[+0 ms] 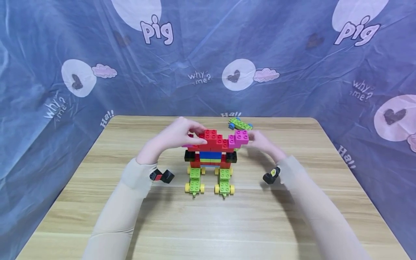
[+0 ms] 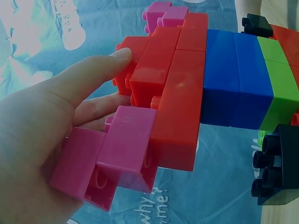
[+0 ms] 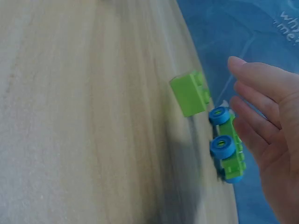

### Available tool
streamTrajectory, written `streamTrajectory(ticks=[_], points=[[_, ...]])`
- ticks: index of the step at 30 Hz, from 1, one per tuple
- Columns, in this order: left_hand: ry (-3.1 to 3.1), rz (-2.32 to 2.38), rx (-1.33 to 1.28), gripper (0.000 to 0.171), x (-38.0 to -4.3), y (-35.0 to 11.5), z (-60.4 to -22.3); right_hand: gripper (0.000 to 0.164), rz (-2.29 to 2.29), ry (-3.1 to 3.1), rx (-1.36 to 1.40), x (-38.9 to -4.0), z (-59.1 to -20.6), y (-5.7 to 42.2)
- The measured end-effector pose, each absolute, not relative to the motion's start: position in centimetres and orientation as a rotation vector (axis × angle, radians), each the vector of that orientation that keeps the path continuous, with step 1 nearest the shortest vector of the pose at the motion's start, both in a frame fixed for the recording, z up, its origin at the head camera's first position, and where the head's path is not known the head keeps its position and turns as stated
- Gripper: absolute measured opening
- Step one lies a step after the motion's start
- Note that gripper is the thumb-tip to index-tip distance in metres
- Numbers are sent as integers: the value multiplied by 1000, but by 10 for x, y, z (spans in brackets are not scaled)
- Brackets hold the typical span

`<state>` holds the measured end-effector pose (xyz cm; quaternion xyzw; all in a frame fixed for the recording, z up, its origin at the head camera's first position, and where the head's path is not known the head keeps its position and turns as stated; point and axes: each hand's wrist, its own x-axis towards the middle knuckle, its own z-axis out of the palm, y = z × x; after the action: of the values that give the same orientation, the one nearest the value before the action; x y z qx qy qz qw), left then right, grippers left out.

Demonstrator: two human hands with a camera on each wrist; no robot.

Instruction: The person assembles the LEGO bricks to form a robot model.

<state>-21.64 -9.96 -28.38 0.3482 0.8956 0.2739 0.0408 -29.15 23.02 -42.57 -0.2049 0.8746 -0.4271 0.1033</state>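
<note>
A building-block model (image 1: 211, 156) stands upright mid-table, its stepped top red, with pink bricks (image 1: 241, 137) out to both sides, a blue and green middle, black side bricks and green wheeled feet (image 1: 224, 185). My left hand (image 1: 172, 135) grips its top, the thumb (image 2: 105, 63) on a red brick and fingers behind, partly hidden. My right hand (image 1: 261, 142) is beside the right pink bricks, its fingertips partly hidden there. The right wrist view shows that hand with fingers extended and nothing held. A loose green brick (image 3: 189, 94) lies close to those fingers, apart from them.
Toward the table's back edge is a green wheeled base (image 1: 240, 124) with blue wheels. The wooden table (image 1: 208, 224) reaches a blue printed cloth (image 1: 182, 83) hanging behind and at the sides. Black wrist cameras (image 1: 271, 176) sit at both cuffs.
</note>
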Motion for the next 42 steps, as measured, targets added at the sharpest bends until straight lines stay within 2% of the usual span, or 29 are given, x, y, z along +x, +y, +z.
streamTrajectory(ticks=[5, 9, 21, 24, 31, 42], points=[[2749, 840, 1060, 44, -217, -99, -285, 47, -1226, 2553, -477, -291, -429, 227], [2747, 834, 1052, 44, -216, -99, -284, 45, -1244, 2524, -487, -294, -434, 226], [2742, 835, 1032, 44, -216, -100, -285, 57, -1295, 2459, -839, -306, -452, 224], [2743, 835, 1039, 44, -215, -99, -284, 55, -1306, 2457, -823, -305, -452, 223], [2744, 834, 1045, 44, -215, -98, -283, 63, -1317, 2494, -748, -301, -449, 218], [2745, 835, 1026, 44, -214, -98, -283, 55, -1265, 2552, -712, -304, -456, 222]])
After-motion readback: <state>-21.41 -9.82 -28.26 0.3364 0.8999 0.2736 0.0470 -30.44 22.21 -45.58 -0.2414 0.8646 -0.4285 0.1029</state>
